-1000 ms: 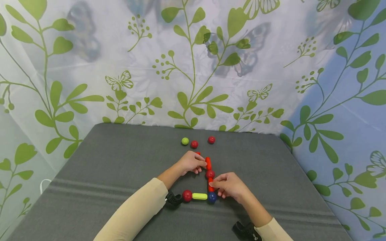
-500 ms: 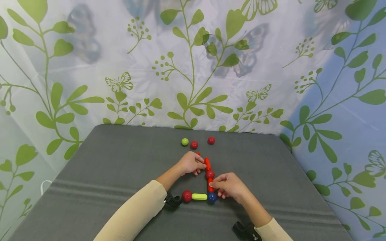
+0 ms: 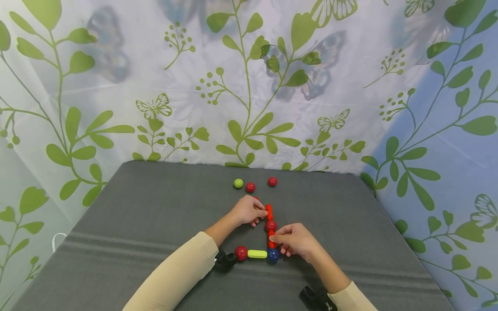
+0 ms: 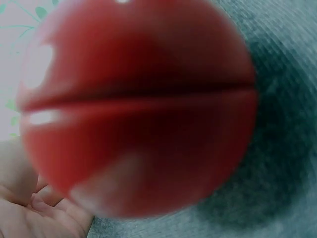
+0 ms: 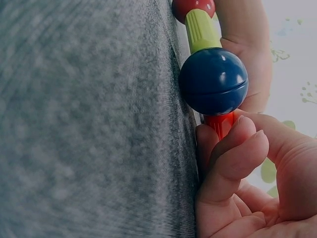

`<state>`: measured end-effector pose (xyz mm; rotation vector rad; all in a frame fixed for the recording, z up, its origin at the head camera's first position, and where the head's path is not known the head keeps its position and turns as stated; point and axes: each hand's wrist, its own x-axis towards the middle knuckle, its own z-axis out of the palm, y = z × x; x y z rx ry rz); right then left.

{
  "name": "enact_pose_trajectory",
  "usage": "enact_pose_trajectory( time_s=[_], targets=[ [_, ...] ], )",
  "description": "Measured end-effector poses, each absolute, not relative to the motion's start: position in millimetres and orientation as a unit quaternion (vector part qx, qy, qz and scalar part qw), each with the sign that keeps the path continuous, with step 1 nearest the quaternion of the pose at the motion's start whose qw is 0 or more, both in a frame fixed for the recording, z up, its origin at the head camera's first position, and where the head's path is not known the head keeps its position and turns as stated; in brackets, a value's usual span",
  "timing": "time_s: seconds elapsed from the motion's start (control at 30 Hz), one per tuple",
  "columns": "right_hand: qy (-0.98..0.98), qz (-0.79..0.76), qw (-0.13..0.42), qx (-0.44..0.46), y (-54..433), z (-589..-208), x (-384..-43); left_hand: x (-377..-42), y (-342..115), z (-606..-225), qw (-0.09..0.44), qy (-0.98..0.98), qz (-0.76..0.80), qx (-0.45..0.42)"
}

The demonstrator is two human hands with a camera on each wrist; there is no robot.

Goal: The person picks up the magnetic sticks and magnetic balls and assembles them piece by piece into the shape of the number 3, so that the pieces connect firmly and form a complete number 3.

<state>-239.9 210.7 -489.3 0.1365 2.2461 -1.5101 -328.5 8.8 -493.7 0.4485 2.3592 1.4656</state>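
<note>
In the head view a chain of toy rods and balls lies on the grey cloth. My left hand [image 3: 247,210] pinches a red rod [image 3: 269,211] at the chain's far end, against a red ball [image 3: 271,226]. Below that ball, my right hand [image 3: 297,239] pinches a second red rod [image 3: 271,239] between thumb and fingers. That rod meets a blue ball [image 5: 214,82], from which a yellow-green rod [image 3: 257,254] runs left to another red ball [image 3: 241,253]. This red ball [image 4: 138,109] fills most of the left wrist view, hiding much of the left hand.
Toward the back of the grey cloth surface [image 3: 167,198] sit a lime ball [image 3: 238,183] and two red balls, one left [image 3: 250,187] and one right [image 3: 272,181]. Another red piece [image 3: 256,198] peeks out behind the left hand. A leaf-patterned curtain [image 3: 186,86] stands behind.
The far red rod leaned slightly left half a second ago and now stands more in line with the chain. My left forearm has shifted a little right; the right hand stays put.
</note>
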Motion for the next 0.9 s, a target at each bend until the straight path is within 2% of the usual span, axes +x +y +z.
enact_pose_trajectory(
  time_s=[0.57, 0.9],
  targets=[
    [0.809, -0.545, 0.214, 0.051, 211.1, -490.5, -239.7, -324.3, 3.7, -492.8, 0.165, 0.835, 0.494, 0.179],
    [0.81, -0.546, 0.207, 0.05, 211.3, -488.6, -237.2, -328.1, -7.6, -485.1, 0.146, 0.846, 0.464, 0.218]
  ],
)
